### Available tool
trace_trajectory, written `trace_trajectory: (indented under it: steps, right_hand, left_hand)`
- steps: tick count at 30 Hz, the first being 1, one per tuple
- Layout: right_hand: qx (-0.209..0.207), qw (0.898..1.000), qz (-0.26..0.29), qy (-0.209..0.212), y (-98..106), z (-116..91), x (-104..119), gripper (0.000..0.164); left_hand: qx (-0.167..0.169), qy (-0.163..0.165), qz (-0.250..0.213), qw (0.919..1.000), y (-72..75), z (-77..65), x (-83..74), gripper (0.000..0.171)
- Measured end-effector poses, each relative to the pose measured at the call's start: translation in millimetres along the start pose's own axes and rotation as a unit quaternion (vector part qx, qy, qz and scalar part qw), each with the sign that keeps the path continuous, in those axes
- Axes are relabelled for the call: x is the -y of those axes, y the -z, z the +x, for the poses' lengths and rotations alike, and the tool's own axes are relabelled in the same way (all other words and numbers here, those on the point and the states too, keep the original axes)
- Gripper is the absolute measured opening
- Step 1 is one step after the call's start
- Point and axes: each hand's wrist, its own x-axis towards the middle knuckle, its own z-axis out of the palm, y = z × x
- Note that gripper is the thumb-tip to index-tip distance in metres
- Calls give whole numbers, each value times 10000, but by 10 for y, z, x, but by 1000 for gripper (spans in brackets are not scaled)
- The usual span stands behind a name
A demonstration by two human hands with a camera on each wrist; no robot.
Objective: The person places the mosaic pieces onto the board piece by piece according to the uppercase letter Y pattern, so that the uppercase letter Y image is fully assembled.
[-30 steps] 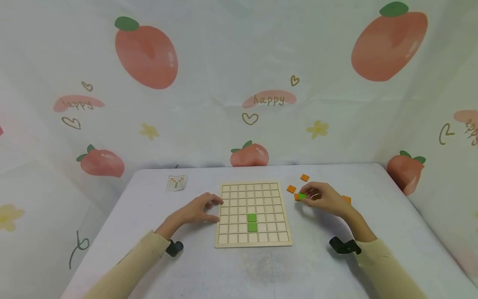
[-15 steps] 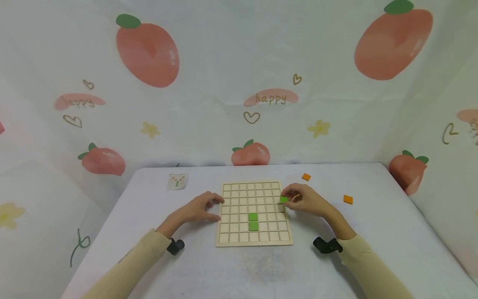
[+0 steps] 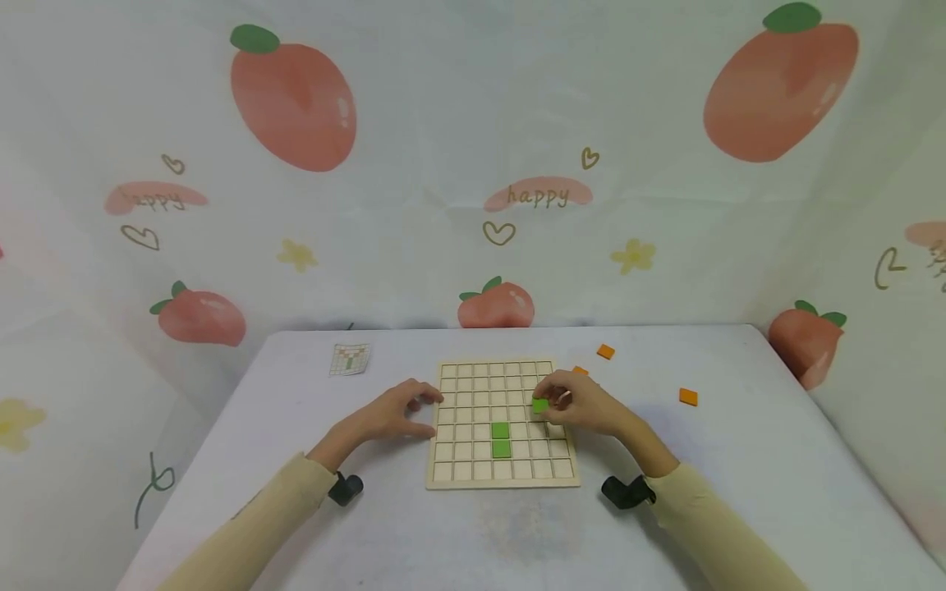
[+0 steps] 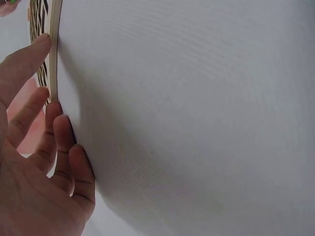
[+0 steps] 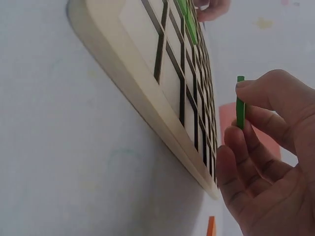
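A wooden grid board lies mid-table, with one green tile and another green tile in neighbouring cells of one column. My left hand rests at the board's left edge, thumb and fingers spread apart along the frame; the left wrist view shows the fingertips on the rim. Over the right part of the grid, my right hand pinches a green square tile between thumb and fingers. The right wrist view has this tile edge-on, raised above the board.
Right of the board lie loose orange tiles, one at the back and another farther right; one more is partly hidden behind my right hand. A small paper with a printed coloured grid lies at the back left.
My right hand has carried the green tile leftward from beside the orange tiles to over the board's right part. My left hand stays at the board's left edge.
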Motion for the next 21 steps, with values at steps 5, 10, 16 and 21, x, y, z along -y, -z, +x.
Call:
trace_trajectory:
  steps: [5,10,16,21]
  right_hand:
    - [30,9999,-53,141,-71,73,6,21]
    - [51,9998,-192,38,-133,155,5,21]
    - [61,9997,-214,105,-202,238,15,21]
    - [67,9997,-167,160,-272,307,4,22]
  left_hand:
    - [-4,-55,6,10000,1,-5,15,51]
    - [-27,-53,-28,10000,2,-22,8,51]
    - [-44,-124,-56,9999,3,-32,0,51]
    - [-24,-120,-20,9999,2,-24,0,51]
